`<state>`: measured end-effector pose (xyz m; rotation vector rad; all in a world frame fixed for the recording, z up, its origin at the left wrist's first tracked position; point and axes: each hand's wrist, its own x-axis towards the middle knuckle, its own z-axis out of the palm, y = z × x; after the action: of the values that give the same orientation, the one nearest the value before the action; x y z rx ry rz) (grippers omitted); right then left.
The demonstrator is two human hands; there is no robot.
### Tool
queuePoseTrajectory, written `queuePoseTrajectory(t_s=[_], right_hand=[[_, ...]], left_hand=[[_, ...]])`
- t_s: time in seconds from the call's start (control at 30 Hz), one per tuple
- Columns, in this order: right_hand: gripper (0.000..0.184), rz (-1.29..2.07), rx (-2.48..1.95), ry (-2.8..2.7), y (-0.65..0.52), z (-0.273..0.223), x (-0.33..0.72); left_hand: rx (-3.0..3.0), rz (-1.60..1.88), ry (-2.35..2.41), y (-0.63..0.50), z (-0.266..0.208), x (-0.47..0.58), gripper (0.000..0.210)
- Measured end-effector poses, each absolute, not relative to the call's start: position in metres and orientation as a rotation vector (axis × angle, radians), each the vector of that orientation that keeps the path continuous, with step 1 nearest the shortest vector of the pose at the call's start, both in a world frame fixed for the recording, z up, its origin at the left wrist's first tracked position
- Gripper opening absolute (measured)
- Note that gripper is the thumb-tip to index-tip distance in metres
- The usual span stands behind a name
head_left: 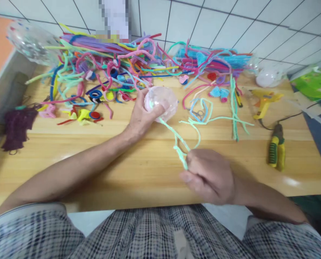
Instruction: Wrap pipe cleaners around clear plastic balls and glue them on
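- Head view: my left hand (141, 116) is wrapped around a clear ball (170, 102), thumb across its front, fingers bent only as far as its roundness allows.
- The ball is held near the middle of the worktop (117, 189), just in front of the heaped fuzzy stems (114, 54); whether it touches the wood I cannot tell.
- A mint-green fuzzy strand (173, 132) runs from the ball, by my left thumb, down to my right hand (210, 176).
- My right fingers are curled tight into a fist with the strand gripped in them; a doubled bit of it sticks out beside my knuckles.
- Beyond my right hand lie loose green stems (234, 108) and a bent blue piece (193, 111).
- Farther right are a yellow glue gun (266, 101) and, nearer me, green-and-yellow pliers (276, 149).
- A dark purple piece (18, 127) is at the left edge.
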<state>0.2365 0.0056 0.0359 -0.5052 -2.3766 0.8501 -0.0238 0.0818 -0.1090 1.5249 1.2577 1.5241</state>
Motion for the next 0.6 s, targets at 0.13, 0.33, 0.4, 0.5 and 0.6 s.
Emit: queuePoseTrajectory(t_s=[0.13,0.33,0.4,0.5,0.6], right_hand=[[0.049,1.214,-0.831,-2.017,0.034,0.032,0.242],[0.063,1.54,-0.924,-1.588,0.072,0.04,0.254],[0.062,1.592,-0.907,-1.565,0.075,0.05,0.257],[0.06,1.652,-0.879,-1.538,0.07,0.066,0.26],[0.064,1.535,-0.876,-1.461,0.063,0.084,0.264]], left_hand=[[1.824,1.426,1.258,0.073,-0.094,-0.025,0.102],[2.227,1.22,1.204,0.068,-0.086,-0.021,0.133],[2.249,1.177,1.207,0.068,-0.088,-0.019,0.136],[2.253,1.21,1.274,0.068,-0.093,-0.017,0.117],[2.272,1.326,1.404,0.069,-0.099,-0.017,0.11]])
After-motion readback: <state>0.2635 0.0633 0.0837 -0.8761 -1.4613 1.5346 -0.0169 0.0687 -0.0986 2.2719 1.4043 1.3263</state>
